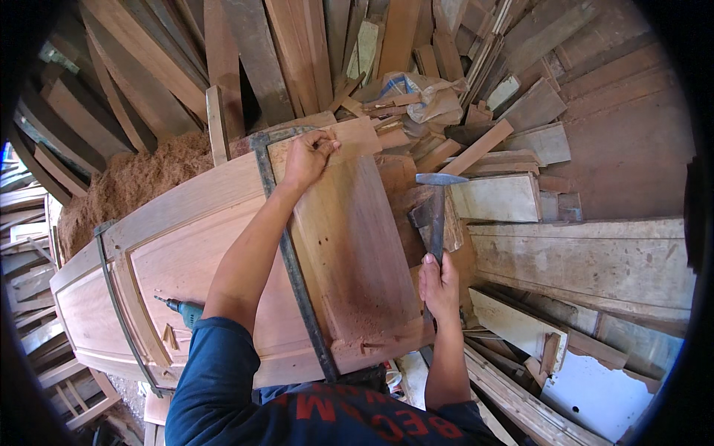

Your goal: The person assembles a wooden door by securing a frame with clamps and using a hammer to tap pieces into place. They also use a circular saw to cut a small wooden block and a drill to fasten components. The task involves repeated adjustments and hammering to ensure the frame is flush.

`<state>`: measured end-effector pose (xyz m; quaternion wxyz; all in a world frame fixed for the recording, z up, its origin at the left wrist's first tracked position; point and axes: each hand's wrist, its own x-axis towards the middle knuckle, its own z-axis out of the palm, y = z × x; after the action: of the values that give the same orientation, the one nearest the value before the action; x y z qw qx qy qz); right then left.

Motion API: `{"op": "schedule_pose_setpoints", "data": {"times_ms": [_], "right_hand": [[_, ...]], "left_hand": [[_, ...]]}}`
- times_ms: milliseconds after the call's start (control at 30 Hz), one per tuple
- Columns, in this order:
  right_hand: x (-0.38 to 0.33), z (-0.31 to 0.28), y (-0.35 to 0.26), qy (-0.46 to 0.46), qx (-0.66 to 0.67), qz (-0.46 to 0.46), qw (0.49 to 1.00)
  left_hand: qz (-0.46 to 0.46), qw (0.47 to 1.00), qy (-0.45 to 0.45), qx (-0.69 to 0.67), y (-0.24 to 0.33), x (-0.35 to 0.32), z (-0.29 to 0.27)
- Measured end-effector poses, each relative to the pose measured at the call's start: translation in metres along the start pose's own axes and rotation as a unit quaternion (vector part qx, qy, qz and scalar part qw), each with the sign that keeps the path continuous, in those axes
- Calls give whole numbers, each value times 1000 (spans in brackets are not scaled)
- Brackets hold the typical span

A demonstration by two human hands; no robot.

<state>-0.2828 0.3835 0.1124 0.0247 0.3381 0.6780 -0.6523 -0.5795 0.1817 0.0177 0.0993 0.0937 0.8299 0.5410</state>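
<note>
Pinkish tan with fine streaked grain on the wooden panel (349, 245) beneath the left fingers (325, 139); grey-black on the clamp bar (306, 297) below them. Above the right fingers (430, 276), dull blue-grey on the hammer head (442, 179), darker grey on the hammer handle (438, 215). Left of the left fingers, reddish brown on the shavings (134, 178); below-left, teal on the drill (191, 312). Right of the right fingers, brown-smudged off-white on the board (580, 249); below both, navy with red lettering on the shirt (223, 372).

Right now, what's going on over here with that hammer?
The person's right hand holds a hammer, head up, by the right end of a panelled wooden door. The left hand is curled at the door's far edge; whether it holds anything is unclear. Two bar clamps cross the door, and a power drill lies on it.
</note>
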Motion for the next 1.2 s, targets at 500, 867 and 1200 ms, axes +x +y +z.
{"op": "schedule_pose_setpoints", "data": {"times_ms": [500,867,1200], "right_hand": [[33,73,-101,-30,-214,-218,952],[39,78,-100,-40,-234,-225,945],[70,89,-60,32,-418,-288,861]], "left_hand": [[103,991,88,-11,-11,-9,12],[106,992,75,6,-3,-10,9],[234,963,98,94,-4,-9,9]]}}
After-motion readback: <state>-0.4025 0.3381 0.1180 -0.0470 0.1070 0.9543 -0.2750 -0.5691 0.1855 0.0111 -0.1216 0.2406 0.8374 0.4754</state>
